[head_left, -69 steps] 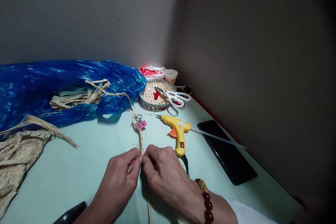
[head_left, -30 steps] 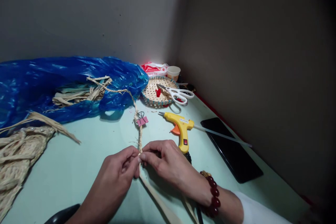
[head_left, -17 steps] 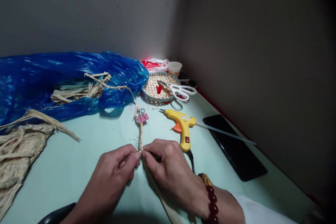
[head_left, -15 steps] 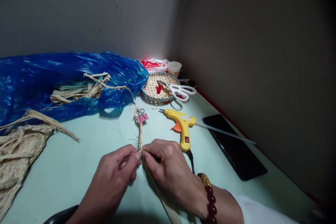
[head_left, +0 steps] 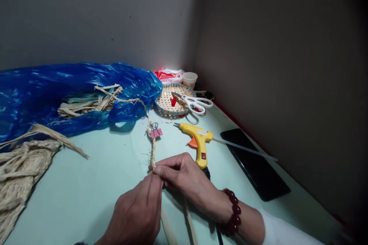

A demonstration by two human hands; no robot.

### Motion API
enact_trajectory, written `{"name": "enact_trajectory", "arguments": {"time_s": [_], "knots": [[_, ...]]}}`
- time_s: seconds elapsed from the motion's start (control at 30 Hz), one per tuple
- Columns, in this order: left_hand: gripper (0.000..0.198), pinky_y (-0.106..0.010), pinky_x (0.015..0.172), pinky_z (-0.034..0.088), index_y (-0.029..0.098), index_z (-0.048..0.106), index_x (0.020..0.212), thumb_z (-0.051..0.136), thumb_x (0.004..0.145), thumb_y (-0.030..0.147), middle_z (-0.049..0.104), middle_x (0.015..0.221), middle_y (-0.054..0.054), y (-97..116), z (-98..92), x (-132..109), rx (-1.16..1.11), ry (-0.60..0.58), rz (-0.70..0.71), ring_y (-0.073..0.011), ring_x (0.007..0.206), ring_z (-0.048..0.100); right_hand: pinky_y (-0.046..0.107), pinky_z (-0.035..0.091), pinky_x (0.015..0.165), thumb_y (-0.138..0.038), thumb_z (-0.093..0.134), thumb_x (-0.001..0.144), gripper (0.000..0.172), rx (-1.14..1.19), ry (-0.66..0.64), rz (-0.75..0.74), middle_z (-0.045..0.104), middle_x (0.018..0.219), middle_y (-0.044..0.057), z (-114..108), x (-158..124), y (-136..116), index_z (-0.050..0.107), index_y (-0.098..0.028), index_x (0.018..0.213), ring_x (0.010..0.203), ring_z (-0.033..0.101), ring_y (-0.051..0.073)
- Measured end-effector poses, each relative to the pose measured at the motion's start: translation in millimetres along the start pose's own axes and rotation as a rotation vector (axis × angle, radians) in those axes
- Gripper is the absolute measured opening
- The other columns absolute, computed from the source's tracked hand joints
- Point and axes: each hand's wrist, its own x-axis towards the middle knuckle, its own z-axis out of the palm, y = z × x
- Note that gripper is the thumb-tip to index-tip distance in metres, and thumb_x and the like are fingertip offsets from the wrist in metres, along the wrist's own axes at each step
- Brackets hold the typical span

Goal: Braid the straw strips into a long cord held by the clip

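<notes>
On the green table [head_left: 109, 168], braid [head_left: 153, 151] runs nearward from pink clip [head_left: 156, 133]; right hand [head_left: 186, 180] pinches its near end. Left hand [head_left: 139, 210] just below, knuckles up; cannot tell its grip. Glue gun [head_left: 201, 141] beyond right hand.

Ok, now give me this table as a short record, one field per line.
Right hand: pinches the plant-fibre braid
Left hand: curled beside the right hand's pinch, its own grip hidden
Pink binder clip: on the braid, beyond both hands
Yellow glue gun: lying right of the braid, translucent glue stick out its back
White-handled scissors: blades over the woven basket, handles past its rim
Blue plastic bag: dried fibre strips in its opening
</notes>
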Motion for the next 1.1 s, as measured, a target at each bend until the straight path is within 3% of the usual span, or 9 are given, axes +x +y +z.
{"name": "enact_trajectory", "arguments": {"time_s": [0.13, 0.23, 0.33, 0.4, 0.47, 0.53, 0.83, 0.97, 1.1], "knots": [[0.010, -0.032, 0.069, 0.043, 0.023, 0.067, 0.083, 0.058, 0.082, 0.021, 0.069, 0.078, -0.007, 1, -13.4, 2, -0.228, 0.105, -0.101, -0.0236, 0.072, 0.063, 0.022, 0.028, 0.054, -0.021, 0.060, 0.082, 0.023, 0.090, 0.060, 0.089, 0.046, 0.054, -0.004, 3, 0, -3, 0.063, -0.011, 0.061, 0.054, 0.037, 0.008], [0.018, -0.028, 0.064, 0.041, 0.024, 0.061, 0.072, 0.052, 0.087, 0.024, 0.057, 0.063, 0.000, -11, -30.3, 16, -0.447, 0.027, -0.385, -0.0168, 0.061, 0.054, 0.022, 0.020, 0.048, -0.022, 0.059, 0.084, 0.022, 0.125, 0.047, 0.134, 0.040, 0.049, -0.006, 4, -2, -4, 0.070, -0.009, 0.070, 0.048, 0.030, 0.007], [0.012, -0.024, 0.076, 0.045, 0.025, 0.062, 0.091, 0.056, 0.087, 0.035, 0.065, 0.089, -0.001, -24, -33.1, 30, -0.889, -0.218, -0.653, -0.0164, 0.082, 0.058, 0.022, 0.017, 0.046, -0.023, 0.056, 0.086, 0.024, 0.188, -0.014, 0.124, 0.043, 0.050, -0.005, 3, -2, -1, 0.072, -0.008, 0.076, 0.046, 0.028, 0.006], [0.018, -0.020, 0.063, 0.047, 0.024, 0.062, 0.092, 0.062, 0.084, 0.040, 0.063, 0.081, 0.001, -29, -26.7, 36, -1.232, -0.363, -0.762, -0.0111, 0.065, 0.055, 0.022, 0.018, 0.045, -0.024, 0.055, 0.086, 0.024, 0.187, -0.024, 0.107, 0.044, 0.051, -0.004, 3, -2, 2, 0.071, -0.008, 0.076, 0.046, 0.029, 0.006], [0.029, -0.015, 0.039, 0.033, 0.022, 0.059, 0.085, 0.070, 0.075, 0.047, 0.053, 0.063, 0.006, -31, -19.3, 40, -1.497, -0.473, -0.874, -0.0034, 0.041, 0.033, 0.021, 0.020, 0.046, -0.023, 0.054, 0.087, 0.024, 0.128, -0.006, 0.067, 0.043, 0.052, -0.004, 3, -2, 5, 0.070, -0.009, 0.076, 0.047, 0.028, 0.006], [0.040, -0.012, 0.032, 0.013, 0.021, 0.055, 0.080, 0.077, 0.066, 0.051, 0.044, 0.052, 0.011, -30, -14.7, 42, -1.619, -0.537, -0.979, 0.0008, 0.036, 0.012, 0.020, 0.022, 0.047, -0.022, 0.053, 0.088, 0.024, 0.060, 0.007, 0.009, 0.042, 0.054, -0.005, 3, -3, 7, 0.071, -0.011, 0.075, 0.048, 0.027, 0.006], [0.046, -0.012, 0.031, 0.010, 0.021, 0.048, 0.087, 0.073, 0.067, 0.054, 0.056, 0.054, 0.006, -23, -16.8, 42, -1.472, -0.407, -0.969, 0.0016, 0.034, 0.013, 0.022, 0.042, 0.074, -0.015, 0.042, 0.091, 0.030, -0.304, 0.070, -0.171, 0.065, 0.073, 0.000, 6, -11, 4, 0.071, -0.017, 0.088, 0.072, 0.056, 0.012], [0.036, -0.012, 0.031, 0.011, 0.018, 0.053, 0.082, 0.071, 0.071, 0.047, 0.051, 0.052, 0.008, -23, -20.2, 42, -1.500, -0.445, -0.959, 0.0010, 0.035, 0.011, 0.025, 0.042, 0.075, -0.018, 0.043, 0.092, 0.031, -0.382, 0.111, -0.140, 0.067, 0.087, 0.001, 5, -16, 8, 0.053, -0.020, 0.122, 0.078, 0.058, 0.014], [0.031, -0.015, 0.033, 0.011, 0.015, 0.055, 0.070, 0.063, 0.078, 0.045, 0.055, 0.055, 0.005, -27, -18.3, 40, -1.409, -0.478, -0.889, 0.0009, 0.033, 0.017, 0.027, 0.042, 0.075, -0.020, 0.042, 0.093, 0.028, -0.416, 0.077, -0.095, 0.067, 0.082, 0.000, 4, -17, 9, 0.042, -0.019, 0.121, 0.078, 0.058, 0.015]]}}
